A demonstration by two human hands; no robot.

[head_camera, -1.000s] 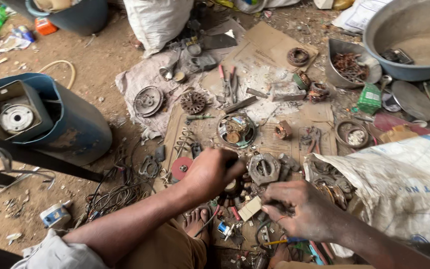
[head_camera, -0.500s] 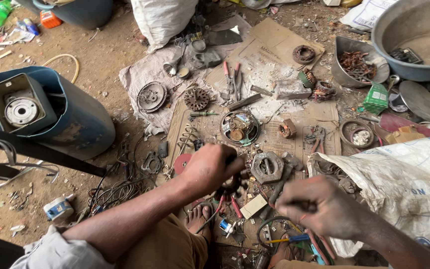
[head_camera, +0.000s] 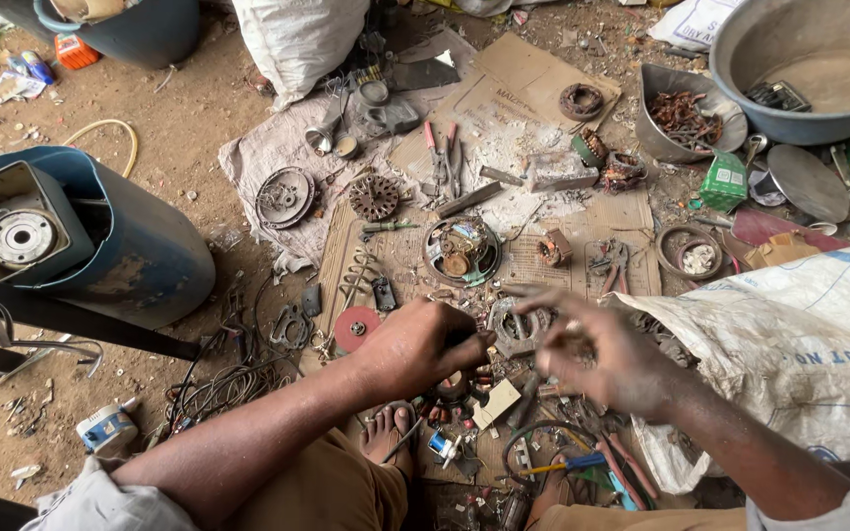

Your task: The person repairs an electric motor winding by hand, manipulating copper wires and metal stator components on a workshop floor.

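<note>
two hands amid scrap: left hand (head_camera: 420, 346) grip closed on a coil part (head_camera: 455, 385), right hand (head_camera: 597, 356) blurred, grip unclear, white sack (head_camera: 789, 344) close beside.

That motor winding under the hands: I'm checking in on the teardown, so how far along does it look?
Done: the round end cover, toothed disc and open housing lie apart on the cardboard. In hand: the left hand grips the copper-wound core; the right hand is raised, blurred, apparently empty. Left: the winding looks intact; the pliers lie unused.

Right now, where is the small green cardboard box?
In the head view, the small green cardboard box sits upper right on the ground, between the small metal bowl of rusty scrap and a flat grey metal lid.
</note>
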